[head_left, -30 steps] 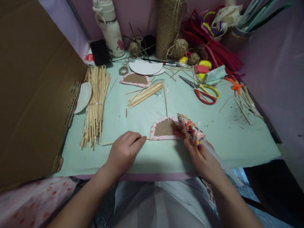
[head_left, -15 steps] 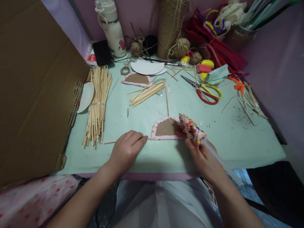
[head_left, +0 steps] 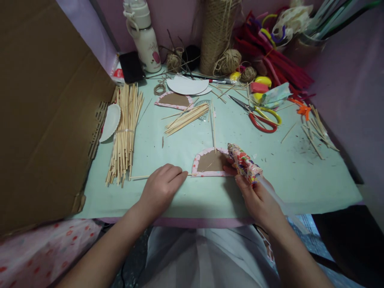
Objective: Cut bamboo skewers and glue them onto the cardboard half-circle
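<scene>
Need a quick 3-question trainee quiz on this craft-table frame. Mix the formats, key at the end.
1. True or false: the right hand is empty.
2. Multiple choice: what do the fingertips of the left hand touch? A) a thin stick B) a ball of twine C) a phone
3. Fill in the blank: the half-round cardboard piece lies ___ the two hands.
Key: 1 false, it grips a floral-patterned tool. 2 A. 3 between.
</scene>
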Tool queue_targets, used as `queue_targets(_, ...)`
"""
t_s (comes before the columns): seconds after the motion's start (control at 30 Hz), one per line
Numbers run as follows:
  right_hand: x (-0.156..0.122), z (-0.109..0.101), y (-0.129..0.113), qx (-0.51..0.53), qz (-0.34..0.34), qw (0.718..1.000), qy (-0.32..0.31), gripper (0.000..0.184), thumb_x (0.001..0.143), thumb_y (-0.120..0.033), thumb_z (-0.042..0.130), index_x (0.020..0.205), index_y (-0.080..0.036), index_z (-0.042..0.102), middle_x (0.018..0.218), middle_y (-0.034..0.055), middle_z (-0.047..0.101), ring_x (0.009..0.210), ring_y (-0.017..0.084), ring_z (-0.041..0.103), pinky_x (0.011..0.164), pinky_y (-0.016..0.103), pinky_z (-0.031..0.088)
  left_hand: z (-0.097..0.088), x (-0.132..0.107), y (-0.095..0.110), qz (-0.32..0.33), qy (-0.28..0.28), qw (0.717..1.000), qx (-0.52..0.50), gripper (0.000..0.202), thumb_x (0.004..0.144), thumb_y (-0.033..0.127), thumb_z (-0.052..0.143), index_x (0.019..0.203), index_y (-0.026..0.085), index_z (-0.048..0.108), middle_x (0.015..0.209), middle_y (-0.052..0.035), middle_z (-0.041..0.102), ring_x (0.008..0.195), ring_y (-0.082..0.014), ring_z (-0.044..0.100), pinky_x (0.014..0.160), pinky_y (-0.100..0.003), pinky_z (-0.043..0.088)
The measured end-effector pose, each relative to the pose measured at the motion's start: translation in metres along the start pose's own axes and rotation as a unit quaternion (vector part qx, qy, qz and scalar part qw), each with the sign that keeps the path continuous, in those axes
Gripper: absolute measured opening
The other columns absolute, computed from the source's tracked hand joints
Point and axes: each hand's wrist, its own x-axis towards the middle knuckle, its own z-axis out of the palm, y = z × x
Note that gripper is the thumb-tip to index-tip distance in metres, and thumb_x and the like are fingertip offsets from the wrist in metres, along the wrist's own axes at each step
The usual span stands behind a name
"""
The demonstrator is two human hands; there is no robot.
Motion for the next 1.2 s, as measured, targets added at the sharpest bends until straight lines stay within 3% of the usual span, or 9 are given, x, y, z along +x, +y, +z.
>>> queue_targets(0.8,-0.0014,0.0032,0.0068,0.009,-0.009,1.0,0.006,0.05,0.093,-0.049,0.043,0.135,-0.024,0.052,0.135,0.0088,0.058,0.136,0.031,0.04,0.113,0.051,0.029,0.0004,0.001,-0.0008,-0.003,-0.001,1.0,-0.006,0.022,0.094,0.012,0.043,0.102,0.013,0.063,0.084,-0.0091,0.065,0.078,-0.0194,0.054,0.067,-0.033,0.047)
queue_targets(0.93,-0.0013,0.0033,0.0071,0.023,-0.001,1.0,-0.002,0.048,0.093,-0.049,0.043,0.132,-0.024,0.055,0.127,0.0086,0.064,0.132,0.03,0.046,0.113,0.051,0.027,0.0003,0.0009,-0.0012,-0.002,-0.005,1.0,-0.005,0.023,0.094,0.013,0.042,0.102,0.013,0.063,0.084,-0.0087,0.065,0.078,-0.0192,0.054,0.067,-0.033,0.047)
queue_targets(1.2,-0.0004,0.0028,0.0041,0.003,-0.011,1.0,0.004,0.045,0.093,-0.05,0.042,0.124,-0.024,0.061,0.13,0.008,0.061,0.134,0.03,0.043,0.115,0.052,0.025,0.0009,0.0004,-0.0012,-0.006,-0.006,1.0,-0.002,0.02,0.094,0.013,0.044,0.101,0.013,0.063,0.085,-0.0084,0.066,0.078,-0.0193,0.054,0.068,-0.032,0.047)
